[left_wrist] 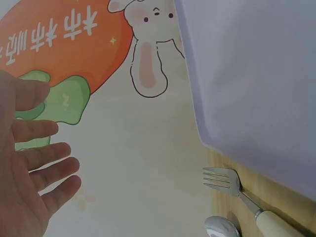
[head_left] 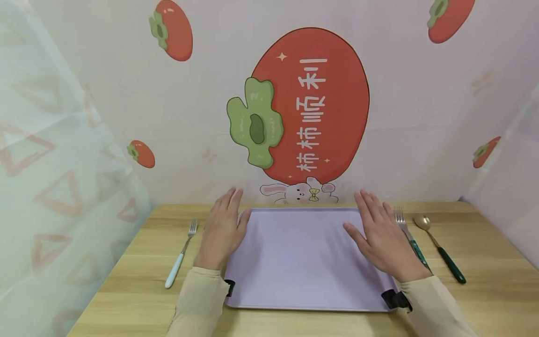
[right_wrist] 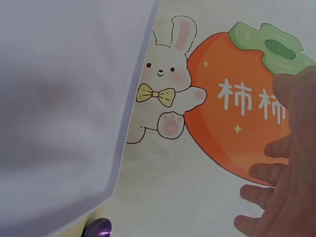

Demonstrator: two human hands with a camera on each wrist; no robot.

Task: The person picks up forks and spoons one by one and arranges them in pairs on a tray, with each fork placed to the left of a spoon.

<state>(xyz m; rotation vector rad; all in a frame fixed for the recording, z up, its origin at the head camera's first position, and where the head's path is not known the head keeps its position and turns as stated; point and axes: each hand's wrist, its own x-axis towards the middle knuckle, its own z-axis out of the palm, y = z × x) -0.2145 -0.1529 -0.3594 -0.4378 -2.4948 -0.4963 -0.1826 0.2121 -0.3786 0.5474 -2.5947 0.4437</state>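
A lavender rectangular tray (head_left: 299, 257) lies on the wooden table. My left hand (head_left: 225, 229) is at the tray's left edge, fingers extended forward and thumb toward the tray. Over the right edge, my right hand (head_left: 381, 238) has its fingers straight and the thumb spread inward. Neither hand holds anything. Left of the left hand lies a fork (head_left: 181, 257) with a pale handle. Beside the right hand is a green-handled fork (head_left: 410, 236), partly hidden by that hand. A gold spoon (head_left: 438, 248) with a dark green handle lies farther right.
Behind the table hangs a pale cloth (head_left: 202, 103) printed with persimmons and a rabbit. Dark wrist straps (head_left: 393, 299) sit at the sleeves. In the left wrist view a metal spoon head (left_wrist: 222, 227) shows near a fork. A shiny purple rounded piece (right_wrist: 98, 228) shows in the right wrist view.
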